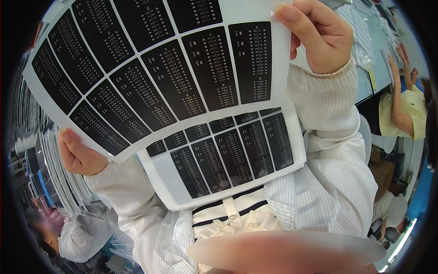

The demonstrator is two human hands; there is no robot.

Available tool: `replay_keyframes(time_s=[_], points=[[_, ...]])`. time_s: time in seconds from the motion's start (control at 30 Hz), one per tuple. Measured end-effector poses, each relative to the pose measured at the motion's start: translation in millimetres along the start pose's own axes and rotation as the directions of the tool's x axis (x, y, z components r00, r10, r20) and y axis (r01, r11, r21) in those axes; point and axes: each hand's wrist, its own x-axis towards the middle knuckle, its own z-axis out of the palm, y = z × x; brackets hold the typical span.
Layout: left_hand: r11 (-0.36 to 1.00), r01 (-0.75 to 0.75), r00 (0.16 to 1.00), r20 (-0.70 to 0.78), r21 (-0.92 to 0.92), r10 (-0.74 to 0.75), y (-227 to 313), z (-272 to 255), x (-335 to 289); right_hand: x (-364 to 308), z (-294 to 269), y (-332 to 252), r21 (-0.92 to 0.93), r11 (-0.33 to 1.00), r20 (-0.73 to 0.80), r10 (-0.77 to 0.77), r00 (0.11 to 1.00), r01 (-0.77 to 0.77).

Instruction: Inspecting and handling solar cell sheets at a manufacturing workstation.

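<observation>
A large white sheet of black rectangular labels (171, 86) is stretched between my hands, tilted and slightly curved. My left hand (80, 153) pinches its lower left corner, with the thumb on the front face. At the upper right, my right hand (321, 36) grips the opposite edge between thumb and curled fingers. The sheet's top edge runs out of view. Below it, close to my body, lies a stack of similar label sheets (228, 160), partly covered by the held sheet. Small pale marks in rows cover each black label.
Tall stacks of thin sheets (61, 173) stand at the left. A light table (362, 84) with papers and clear plastic runs along the right. A person in a yellow top (401, 114) works there; other people are at lower left and lower right. A brown cardboard box (385, 171) sits right.
</observation>
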Motion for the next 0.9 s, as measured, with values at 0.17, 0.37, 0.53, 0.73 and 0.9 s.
replay_keyframes(time_s=[0.17,0.37,0.53,0.73,0.9], points=[[1.000,0.014,1.000,0.008,0.003,-0.014,2.1,2.7,0.6,2.2,-7.4,25.4,0.317,0.863,-0.020,-0.409,0.912,0.394],[1.000,0.007,1.000,-0.009,0.001,-0.007,3.5,2.7,0.9,8.1,-3.3,42.3,0.482,0.794,-0.026,-0.410,0.912,0.371],[1.000,0.001,1.000,0.000,-0.001,-0.001,4.7,2.8,0.2,5.5,-2.5,35.4,0.398,0.850,-0.019,-0.369,0.929,0.346],[0.999,0.035,0.999,-0.012,-0.010,-0.035,5.3,2.6,-0.6,4.0,-1.9,42.7,0.528,0.789,-0.029,-0.352,0.936,0.313],[1.000,0.020,1.000,-0.005,-0.013,-0.021,2.8,2.7,1.9,6.1,-1.8,43.7,0.534,0.784,-0.033,-0.354,0.935,0.316]])
